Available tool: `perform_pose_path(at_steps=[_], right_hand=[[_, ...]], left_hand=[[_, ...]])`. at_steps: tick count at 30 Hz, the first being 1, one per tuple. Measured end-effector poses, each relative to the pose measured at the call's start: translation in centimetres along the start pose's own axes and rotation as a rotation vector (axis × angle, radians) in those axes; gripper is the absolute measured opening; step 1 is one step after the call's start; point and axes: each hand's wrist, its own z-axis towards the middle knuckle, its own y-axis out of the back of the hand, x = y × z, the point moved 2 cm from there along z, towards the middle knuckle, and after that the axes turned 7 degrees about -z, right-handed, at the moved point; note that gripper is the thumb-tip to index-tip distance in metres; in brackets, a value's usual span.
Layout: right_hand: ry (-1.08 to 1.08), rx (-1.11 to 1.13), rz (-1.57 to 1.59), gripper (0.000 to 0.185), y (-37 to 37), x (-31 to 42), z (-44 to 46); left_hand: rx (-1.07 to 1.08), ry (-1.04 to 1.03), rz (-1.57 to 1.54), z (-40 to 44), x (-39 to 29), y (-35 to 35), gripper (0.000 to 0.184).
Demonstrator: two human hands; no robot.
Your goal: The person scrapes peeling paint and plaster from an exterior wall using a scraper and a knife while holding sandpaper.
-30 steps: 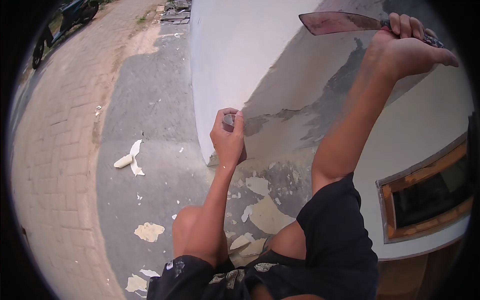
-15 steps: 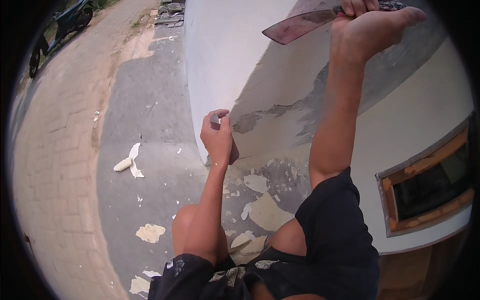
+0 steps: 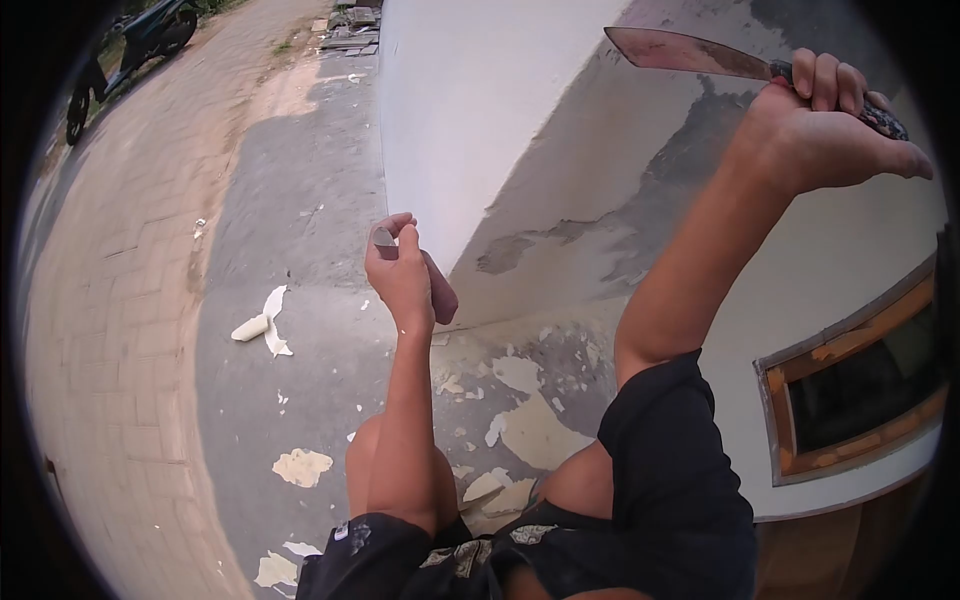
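Knife [image 3: 690,52] juts leftward from the right grip [image 3: 815,135], its mottled handle [image 3: 884,121] under curled fingers while the thumb stretches out past it; the blade is raised across the upper part of the wall [image 3: 480,120], and whether it touches cannot be told. Low at the wall's corner, the left grip [image 3: 397,275] pinches a flat reddish tool [image 3: 443,292] between thumb and bent fingers, a greyish end showing above the thumb and the longer part slanting down to the right, near the foot of the wall. The right forearm [image 3: 700,255] hides part of the wall and its dark patch [image 3: 665,175]. Pale flakes [image 3: 540,432] litter the ground near the knees [image 3: 580,482], and a curled strip [image 3: 272,325] lies on the grey pavement [image 3: 270,215] left of the left grip; farther off stand a motorbike [image 3: 145,45] at upper left and a wood-framed window [image 3: 865,390] at right
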Motion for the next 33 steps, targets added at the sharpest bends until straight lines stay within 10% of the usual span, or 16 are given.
perform_pose_path(at_steps=[28,33], right_hand=[[0.114,-0.050,0.148,0.047,-3.2,2.3,-0.7],[-0.138,-0.026,0.006,0.052,-3.7,0.3,-3.6]], left_hand=[[0.059,-0.021,0.047,-0.7,0.7,-0.4,0.020],[0.051,0.011,0.022,-0.7,0.0,-0.6,0.020]])
